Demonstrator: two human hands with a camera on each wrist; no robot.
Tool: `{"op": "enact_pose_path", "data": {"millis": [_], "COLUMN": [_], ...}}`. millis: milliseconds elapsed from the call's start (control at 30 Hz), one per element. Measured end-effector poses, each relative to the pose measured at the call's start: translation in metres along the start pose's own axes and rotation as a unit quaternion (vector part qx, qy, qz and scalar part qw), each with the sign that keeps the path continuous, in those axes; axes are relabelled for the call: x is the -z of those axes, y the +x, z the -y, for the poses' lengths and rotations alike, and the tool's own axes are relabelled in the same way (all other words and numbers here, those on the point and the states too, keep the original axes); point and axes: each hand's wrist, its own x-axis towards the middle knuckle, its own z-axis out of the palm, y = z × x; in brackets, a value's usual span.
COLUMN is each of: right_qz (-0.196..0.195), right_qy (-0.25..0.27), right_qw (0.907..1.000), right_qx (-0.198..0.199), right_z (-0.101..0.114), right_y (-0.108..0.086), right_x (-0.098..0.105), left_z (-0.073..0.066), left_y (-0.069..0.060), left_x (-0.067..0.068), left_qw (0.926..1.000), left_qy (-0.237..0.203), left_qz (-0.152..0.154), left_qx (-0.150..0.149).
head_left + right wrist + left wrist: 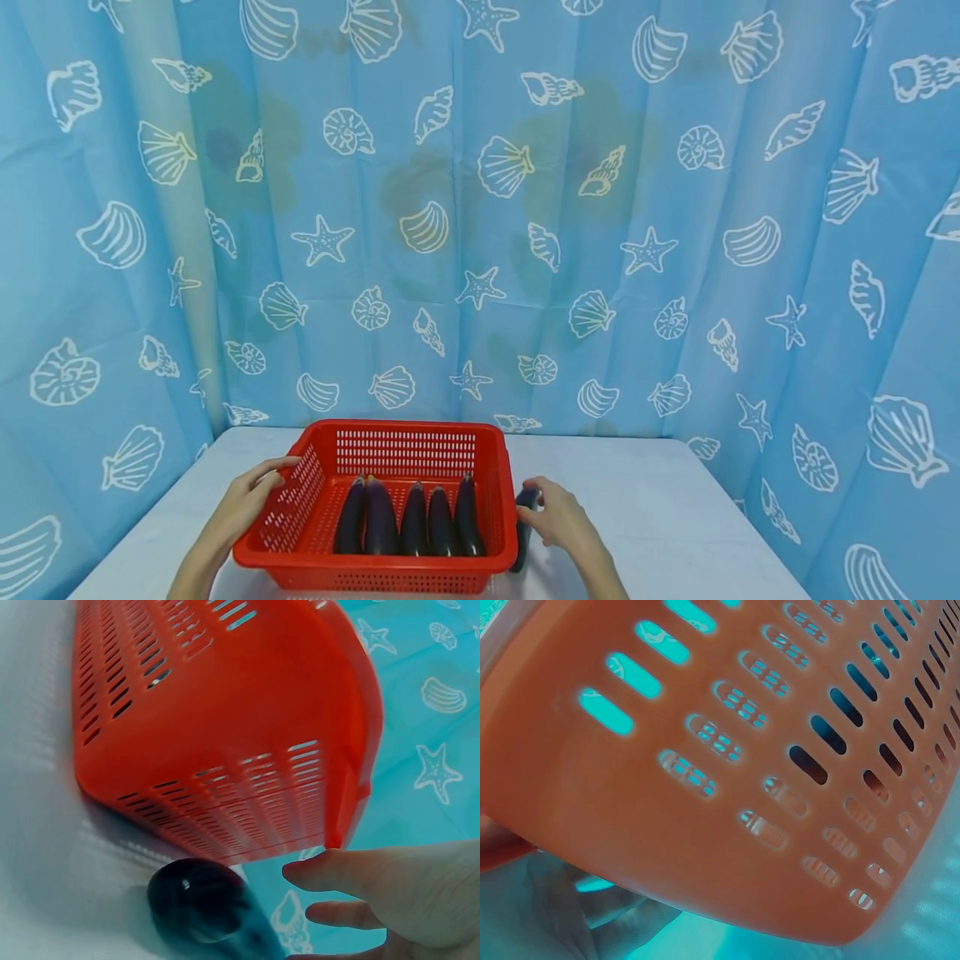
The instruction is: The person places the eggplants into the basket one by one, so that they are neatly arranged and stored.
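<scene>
A red plastic basket (405, 562) with slotted walls stands on the table, with several dark eggplants (381, 521) lying side by side in it. My left hand (243, 500) holds the basket's left rim; in the left wrist view its fingers (622, 922) show partly, beyond the slotted wall. Just outside the right wall lies another eggplant (202, 900). Over its far end is my right hand (558, 517), thumb and fingers spread apart. In the right wrist view, the thumb tip is close to the basket's rim; whether they touch I cannot tell.
White cloth covers the table (637, 508), which extends to the right of the basket. A blue curtain (465, 250) with white shells and starfish hangs behind the table and along both sides.
</scene>
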Motion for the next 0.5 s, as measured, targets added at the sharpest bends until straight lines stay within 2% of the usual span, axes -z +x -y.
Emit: {"op": "enact_pose_path", "data": {"millis": [133, 500], "right_qz": [-0.002, 0.006], "right_qy": [-0.006, -0.014], "right_qw": [1.0, 0.9993], "right_qx": [-0.006, 0.033], "right_z": [-0.004, -0.011], "right_y": [0.003, 0.009], "right_x": [-0.005, -0.02], "left_z": [0.0, 0.0], "left_y": [0.001, 0.001], "left_x": [0.0, 0.0], "left_qw": [1.0, 1.0], "left_qy": [0.001, 0.004], "left_qz": [0.0, 0.0], "left_qx": [0.001, -0.003]}}
